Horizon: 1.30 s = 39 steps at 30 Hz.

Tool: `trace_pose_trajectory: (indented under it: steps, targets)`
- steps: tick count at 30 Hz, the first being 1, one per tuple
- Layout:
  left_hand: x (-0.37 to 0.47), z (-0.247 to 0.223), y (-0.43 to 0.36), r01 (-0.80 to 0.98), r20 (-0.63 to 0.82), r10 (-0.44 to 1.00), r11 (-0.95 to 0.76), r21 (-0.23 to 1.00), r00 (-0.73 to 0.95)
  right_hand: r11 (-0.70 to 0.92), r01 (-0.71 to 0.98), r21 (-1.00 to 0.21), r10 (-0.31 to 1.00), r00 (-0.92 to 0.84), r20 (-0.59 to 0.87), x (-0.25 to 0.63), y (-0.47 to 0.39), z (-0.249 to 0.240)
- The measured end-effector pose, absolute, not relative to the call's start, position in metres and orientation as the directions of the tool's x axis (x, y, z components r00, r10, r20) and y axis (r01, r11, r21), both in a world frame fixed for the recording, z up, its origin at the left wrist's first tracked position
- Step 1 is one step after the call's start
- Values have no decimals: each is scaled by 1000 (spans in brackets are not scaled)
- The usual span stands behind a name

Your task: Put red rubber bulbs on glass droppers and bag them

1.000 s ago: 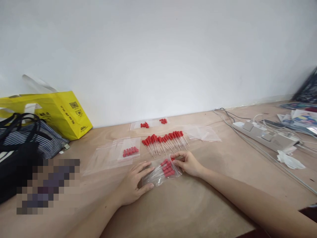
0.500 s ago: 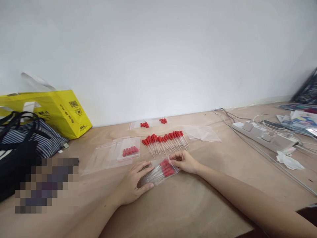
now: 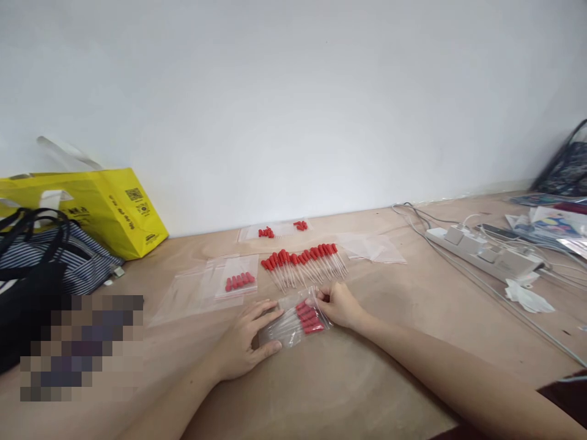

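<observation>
A clear zip bag (image 3: 290, 335) lies on the table in front of me, holding several glass droppers with red rubber bulbs (image 3: 310, 318), bulbs toward the right. My left hand (image 3: 250, 336) rests at the bag's left end, fingers spread and thumb apart, touching the plastic. At the opposite end, my right hand (image 3: 342, 304) pinches the far right corner of the bag by its zip edge; its fingertips are partly hidden. Just beyond the bag, a row of loose droppers (image 3: 302, 263) lies with red bulbs pointing away from me.
Another bag with red-bulbed droppers (image 3: 239, 281) lies left of the row, over flat clear bags (image 3: 188, 293). More filled bags (image 3: 282, 230) sit near the wall, with flat bags (image 3: 371, 247) at right. A power strip (image 3: 486, 253) with cables and a yellow bag (image 3: 132, 214) flank the area.
My right hand has shifted slightly along the zip edge, its fingers curled more tightly. The bag's right end lies flatter and more spread out. My left hand has stayed at the left end.
</observation>
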<state>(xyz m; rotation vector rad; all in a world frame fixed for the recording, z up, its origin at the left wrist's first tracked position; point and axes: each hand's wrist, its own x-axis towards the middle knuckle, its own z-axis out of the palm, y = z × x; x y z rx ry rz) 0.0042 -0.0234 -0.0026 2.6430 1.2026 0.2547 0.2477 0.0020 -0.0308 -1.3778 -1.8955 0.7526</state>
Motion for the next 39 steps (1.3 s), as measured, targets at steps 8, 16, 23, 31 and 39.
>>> trace_pose_trajectory:
  steps: [8,16,23,31,39]
  targets:
    - [-1,5,-23,650,156,705,-702,291,692,312,426,-849,934,-300,193,268,5,-31]
    - [5,-6,-25,580,228,640,-765,278,734,562,601,-568,827,-421,373,268,-2,-26]
    - [-5,-7,-12,724,538,648,-683,96,539,626,480,-614,761,-547,348,264,-12,-25]
    - [21,-7,-42,381,517,283,-920,-91,808,660,435,-612,742,-507,440,266,-4,-31]
    - [15,-16,-28,349,533,145,-886,-305,834,732,402,-550,675,-534,510,256,-9,-27]
